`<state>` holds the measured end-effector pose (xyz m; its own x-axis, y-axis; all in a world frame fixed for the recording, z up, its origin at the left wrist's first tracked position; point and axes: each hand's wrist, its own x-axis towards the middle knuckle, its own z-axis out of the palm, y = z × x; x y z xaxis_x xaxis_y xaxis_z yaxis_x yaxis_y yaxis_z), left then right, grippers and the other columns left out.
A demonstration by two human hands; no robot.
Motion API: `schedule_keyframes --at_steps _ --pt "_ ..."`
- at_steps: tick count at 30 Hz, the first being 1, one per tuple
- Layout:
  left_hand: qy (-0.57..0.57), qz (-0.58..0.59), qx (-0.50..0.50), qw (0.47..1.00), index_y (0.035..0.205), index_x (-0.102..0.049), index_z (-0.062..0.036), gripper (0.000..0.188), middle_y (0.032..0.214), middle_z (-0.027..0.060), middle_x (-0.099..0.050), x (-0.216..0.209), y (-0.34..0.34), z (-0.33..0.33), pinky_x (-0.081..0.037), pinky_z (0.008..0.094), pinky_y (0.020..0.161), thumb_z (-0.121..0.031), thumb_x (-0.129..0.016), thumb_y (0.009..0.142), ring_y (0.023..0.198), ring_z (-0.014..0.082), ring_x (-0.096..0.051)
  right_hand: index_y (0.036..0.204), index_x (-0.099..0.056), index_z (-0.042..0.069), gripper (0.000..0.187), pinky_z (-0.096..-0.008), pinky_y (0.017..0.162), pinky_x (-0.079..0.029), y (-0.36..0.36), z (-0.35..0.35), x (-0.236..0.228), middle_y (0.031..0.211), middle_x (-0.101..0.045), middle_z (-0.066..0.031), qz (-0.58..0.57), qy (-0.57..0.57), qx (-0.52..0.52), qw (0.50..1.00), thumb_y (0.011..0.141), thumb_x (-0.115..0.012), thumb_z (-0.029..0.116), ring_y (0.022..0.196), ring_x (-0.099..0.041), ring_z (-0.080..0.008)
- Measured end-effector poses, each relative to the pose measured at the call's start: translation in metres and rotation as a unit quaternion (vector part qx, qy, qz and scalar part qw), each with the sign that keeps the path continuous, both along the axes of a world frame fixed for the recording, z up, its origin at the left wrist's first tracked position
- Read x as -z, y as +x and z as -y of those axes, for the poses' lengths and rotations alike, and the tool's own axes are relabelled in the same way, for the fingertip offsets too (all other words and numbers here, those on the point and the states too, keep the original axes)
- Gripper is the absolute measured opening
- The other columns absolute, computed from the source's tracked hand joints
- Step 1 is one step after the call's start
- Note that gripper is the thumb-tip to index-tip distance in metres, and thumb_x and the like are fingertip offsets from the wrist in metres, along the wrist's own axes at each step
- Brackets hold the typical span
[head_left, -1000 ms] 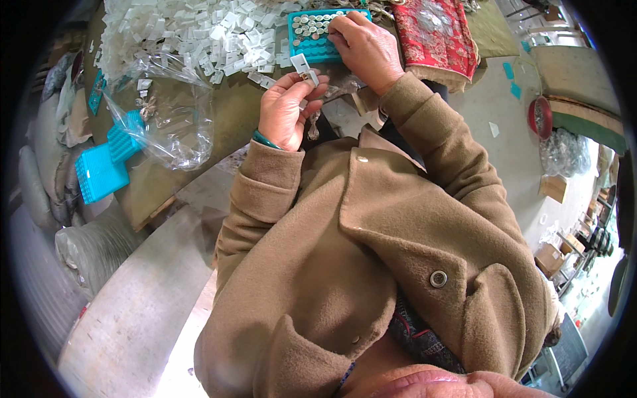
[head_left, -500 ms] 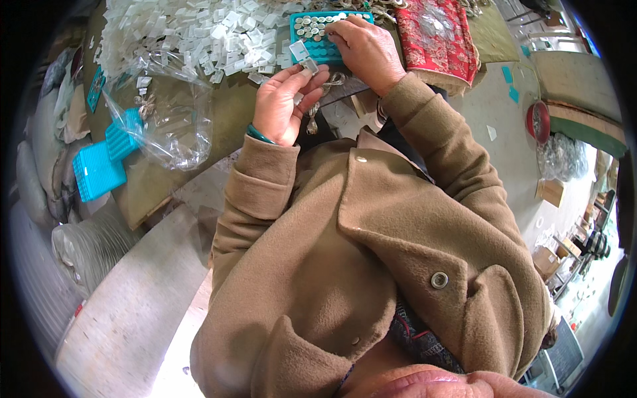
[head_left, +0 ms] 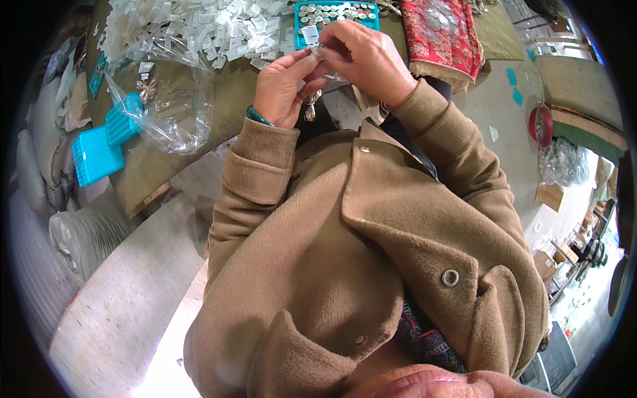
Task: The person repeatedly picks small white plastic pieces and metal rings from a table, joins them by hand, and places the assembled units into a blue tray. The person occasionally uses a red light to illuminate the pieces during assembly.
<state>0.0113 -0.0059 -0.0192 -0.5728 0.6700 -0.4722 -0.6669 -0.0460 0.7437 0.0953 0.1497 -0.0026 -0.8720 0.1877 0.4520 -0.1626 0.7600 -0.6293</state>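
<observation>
My left hand (head_left: pixel 284 85) pinches a small clear plastic box (head_left: pixel 310 34), whose flat lid stands up above the fingertips. My right hand (head_left: pixel 369 61) meets it there, thumb and fingers closed together at the box; whatever they hold is hidden. Just beyond both hands lies a teal tray (head_left: pixel 376 24) with rows of small round pale pieces (head_left: pixel 325 12). Many more clear plastic boxes (head_left: pixel 199 26) are heaped to the left of the tray.
A clear plastic bag (head_left: pixel 179 126) and stacked teal trays (head_left: pixel 99 156) lie at the table's left edge. Red patterned cloth (head_left: pixel 441 40) lies right of the tray. Tied string (head_left: pixel 311 106) hangs below my hands. A red bowl (head_left: pixel 541 126) stands farther right.
My right hand has come back from the tray to the box in my left hand, and the fingers of both hands now meet. The tray sits slightly higher in the picture.
</observation>
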Motion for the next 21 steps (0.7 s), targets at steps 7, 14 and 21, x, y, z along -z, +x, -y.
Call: schedule_keyframes --at_steps 7,14,21 --pt "-0.010 -0.019 0.003 1.000 0.120 -0.061 0.0018 0.033 0.094 0.0053 -0.070 0.001 0.004 0.006 -0.055 0.0183 0.065 -0.006 -0.067 0.089 0.074 0.0092 -0.066 0.092 -0.061 0.004 0.011 -0.0335 0.066 -0.053 0.006 0.006 0.006 0.084 -0.064 -0.0112 0.028 -0.039 -0.015 0.999 0.084 -0.067 0.005 0.077 -0.066 -0.0289" --pt "-0.009 0.016 -0.059 0.998 0.112 -0.065 -0.0030 0.023 0.095 0.0052 -0.070 0.007 0.007 0.006 -0.053 0.0174 0.063 -0.010 -0.068 0.089 0.080 0.0072 -0.066 0.088 -0.071 0.005 0.008 -0.0343 0.064 -0.053 -0.001 0.003 0.008 0.081 -0.067 -0.0107 0.028 -0.051 -0.041 0.997 0.083 -0.067 0.010 0.072 -0.066 -0.0292" --pt "-0.037 0.025 -0.085 0.995 0.101 -0.068 -0.0094 0.015 0.094 0.0019 -0.071 0.007 -0.009 0.016 -0.049 0.0191 0.059 -0.020 -0.066 0.092 0.079 0.0055 -0.064 0.097 -0.073 0.007 0.014 -0.0342 0.064 -0.052 -0.042 -0.005 0.021 0.083 -0.066 -0.0101 -0.036 0.044 0.052 0.997 0.087 -0.067 0.013 0.075 -0.066 -0.0288"
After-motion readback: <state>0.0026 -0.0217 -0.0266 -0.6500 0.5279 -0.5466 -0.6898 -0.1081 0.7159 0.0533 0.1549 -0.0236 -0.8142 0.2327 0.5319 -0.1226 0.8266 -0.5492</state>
